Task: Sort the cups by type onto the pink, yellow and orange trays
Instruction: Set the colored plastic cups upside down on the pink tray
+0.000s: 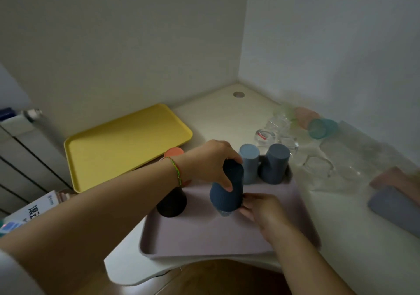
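Dark blue ribbed cup [229, 198] upside down, mid pink tray [204, 242], tall way up: left hand [210, 160] gripping top, right hand [261, 210] pinching bottom rim.

The tray [204, 233] at the cream tabletop's [222, 112] near edge is pale pink, with a ribbed dark navy cup [227, 192], a light blue cup [249, 165], a slate-blue cup [275, 164] and a black cup [171, 203] over it. Toward the far left edge the second tray [127, 144] is yellow, with an orange cup [173, 152] beside it. Near the right edge are a teal cup [322, 128] and a pink cup [304, 115].
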